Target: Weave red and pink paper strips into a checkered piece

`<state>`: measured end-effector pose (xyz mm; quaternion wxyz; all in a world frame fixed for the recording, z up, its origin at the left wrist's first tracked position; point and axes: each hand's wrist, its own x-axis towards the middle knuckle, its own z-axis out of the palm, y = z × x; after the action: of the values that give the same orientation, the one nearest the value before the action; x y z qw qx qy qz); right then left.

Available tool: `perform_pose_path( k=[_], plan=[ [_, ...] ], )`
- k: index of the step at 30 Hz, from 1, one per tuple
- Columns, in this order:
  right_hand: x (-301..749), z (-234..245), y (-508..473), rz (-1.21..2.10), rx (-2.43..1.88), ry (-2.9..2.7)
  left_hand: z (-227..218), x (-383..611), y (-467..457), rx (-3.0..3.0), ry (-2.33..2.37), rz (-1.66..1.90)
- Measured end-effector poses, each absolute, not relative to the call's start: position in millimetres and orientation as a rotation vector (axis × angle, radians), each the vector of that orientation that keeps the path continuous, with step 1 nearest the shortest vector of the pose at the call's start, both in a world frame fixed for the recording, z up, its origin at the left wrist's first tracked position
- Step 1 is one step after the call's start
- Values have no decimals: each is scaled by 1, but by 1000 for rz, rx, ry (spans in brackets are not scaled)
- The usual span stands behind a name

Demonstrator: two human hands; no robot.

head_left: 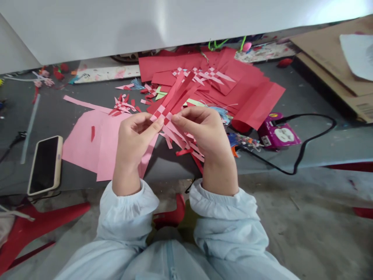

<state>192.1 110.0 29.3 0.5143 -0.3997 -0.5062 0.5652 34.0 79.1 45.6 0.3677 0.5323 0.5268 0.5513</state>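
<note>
Between my two hands is a woven paper piece of red and pink strips, checkered in the middle. Its red strips stick up and away from me, and its pink strips hang down toward the table edge. My left hand pinches its left side between thumb and fingers. On the right side, my right hand grips it the same way. Below it lie loose pink and red strips. Pink paper sheets lie by my left wrist, and red paper sheets are heaped behind my hands.
A phone lies at the left table edge. On the right are a purple box with a black cable and a cardboard box. Finished-looking checkered pieces rest on the red heap. A white panel stands behind.
</note>
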Motion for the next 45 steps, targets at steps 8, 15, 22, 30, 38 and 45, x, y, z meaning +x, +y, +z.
perform_pose_path(
  k=[8,15,22,30,38,45],
  plan=[
    [193,30,109,1383,-963,-1207,44,33,80,1389,1316,1413],
    [191,32,106,1417,-997,-1209,47,35,79,1411,1346,1378],
    [188,29,110,1409,-1031,-1161,42,35,80,1425,1437,1388],
    [187,28,109,1418,-1054,-1153,40,29,83,1322,1486,1421],
    [186,27,110,1401,-1069,-1198,44,26,79,1402,1413,1405],
    [185,27,108,1381,-1065,-1217,41,24,81,1413,1398,1465]
  ],
)
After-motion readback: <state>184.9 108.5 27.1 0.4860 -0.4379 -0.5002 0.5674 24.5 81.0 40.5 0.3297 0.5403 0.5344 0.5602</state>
